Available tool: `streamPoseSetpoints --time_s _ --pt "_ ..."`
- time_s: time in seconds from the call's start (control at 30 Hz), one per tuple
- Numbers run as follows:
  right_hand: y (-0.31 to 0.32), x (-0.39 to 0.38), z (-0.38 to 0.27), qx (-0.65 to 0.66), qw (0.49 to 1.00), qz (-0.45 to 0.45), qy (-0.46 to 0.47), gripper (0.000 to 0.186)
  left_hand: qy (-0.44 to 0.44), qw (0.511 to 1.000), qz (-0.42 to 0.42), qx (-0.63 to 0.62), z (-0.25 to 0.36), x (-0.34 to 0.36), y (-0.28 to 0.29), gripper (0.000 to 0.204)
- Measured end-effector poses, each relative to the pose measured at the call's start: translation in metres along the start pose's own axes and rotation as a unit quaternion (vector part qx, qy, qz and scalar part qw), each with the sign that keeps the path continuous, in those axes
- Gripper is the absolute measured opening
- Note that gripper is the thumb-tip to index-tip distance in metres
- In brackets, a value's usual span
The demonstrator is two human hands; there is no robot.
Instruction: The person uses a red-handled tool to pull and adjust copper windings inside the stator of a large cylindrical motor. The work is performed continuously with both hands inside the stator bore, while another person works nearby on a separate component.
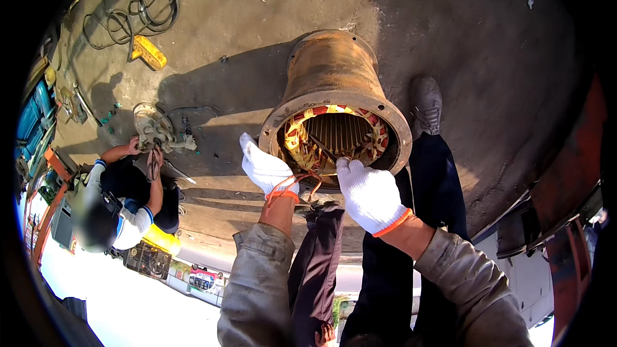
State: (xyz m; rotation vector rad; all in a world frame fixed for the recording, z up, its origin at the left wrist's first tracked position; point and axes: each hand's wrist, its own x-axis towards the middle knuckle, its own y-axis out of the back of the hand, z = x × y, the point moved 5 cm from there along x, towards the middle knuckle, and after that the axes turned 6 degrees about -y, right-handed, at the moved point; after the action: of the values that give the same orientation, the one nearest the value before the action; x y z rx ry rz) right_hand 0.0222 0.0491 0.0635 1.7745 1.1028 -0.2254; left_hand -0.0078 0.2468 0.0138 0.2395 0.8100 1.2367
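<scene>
A rusty electric motor housing [334,67] lies on the ground in front of me, its flanged open end toward me. Inside it shows a ring of red windings [297,138] bound with pale yellow strips, around a slotted core. My right hand [369,194], in a white knit glove, is closed at the lower edge of the windings. A thin dark stick-like tool [323,148] runs from its fingertips into the bore. My left hand [267,168], also gloved, lies against the flange's lower left with fingers stretched out. Orange-red wires [308,176] hang beside its wrist.
At left a crouching co-worker [132,199] handles a greyish round part [153,122]. A yellow block-shaped thing [149,53] and coiled black cable [151,9] lie at the upper left. Another person's dark trouser leg [315,263] stands between my forearms. A grey shoe [426,104] is right of the housing.
</scene>
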Motion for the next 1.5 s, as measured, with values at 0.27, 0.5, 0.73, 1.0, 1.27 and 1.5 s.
streamPoseSetpoints --time_s 0.27,0.5,0.73,1.0,1.27,1.5 --pt "0.01 -0.002 0.0 -0.008 1.0 -0.014 0.003 0.042 0.004 0.999 -0.007 0.038 -0.001 -0.002 -0.001 0.069" --pt "0.008 -0.005 -0.004 -0.004 1.0 0.01 0.021 0.044 0.062 0.998 0.001 -0.01 -0.012 0.008 0.0 0.068" --pt "0.003 0.001 -0.004 0.017 1.0 -0.026 0.001 0.04 0.003 1.0 0.02 0.007 0.002 0.0 0.001 0.069" --pt "0.006 0.01 -0.012 0.022 0.997 -0.068 -0.009 0.041 -0.001 1.0 0.008 0.004 -0.001 -0.004 0.002 0.068" --pt "-0.002 0.021 -0.008 0.022 0.996 -0.077 -0.023 0.039 0.044 0.998 -0.017 -0.029 0.006 -0.004 -0.005 0.069" --pt "-0.009 0.04 -0.009 0.034 0.995 -0.085 -0.045 0.042 0.043 0.999 -0.025 -0.022 0.004 -0.006 -0.002 0.069"
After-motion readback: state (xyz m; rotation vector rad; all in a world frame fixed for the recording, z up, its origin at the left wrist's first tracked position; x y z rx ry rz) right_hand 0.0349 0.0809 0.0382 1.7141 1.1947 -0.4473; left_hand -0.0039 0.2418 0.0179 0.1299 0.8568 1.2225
